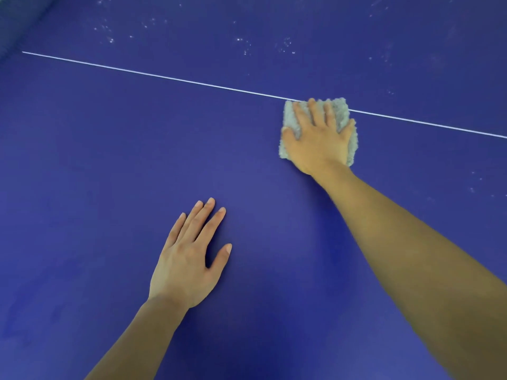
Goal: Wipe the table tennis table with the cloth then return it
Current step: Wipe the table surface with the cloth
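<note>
The blue table tennis table (109,160) fills the view. A folded, fluffy grey cloth (343,113) lies on it at the thin white centre line (164,77). My right hand (318,138) presses flat on the cloth with fingers spread, covering most of it. My left hand (189,259) rests flat on the bare table nearer to me, fingers apart, holding nothing.
White dust specks (247,45) are scattered over the table beyond the white line and at the far right (472,187). The net (16,26) shows at the upper left corner. The surface on the near side of the line looks free of specks.
</note>
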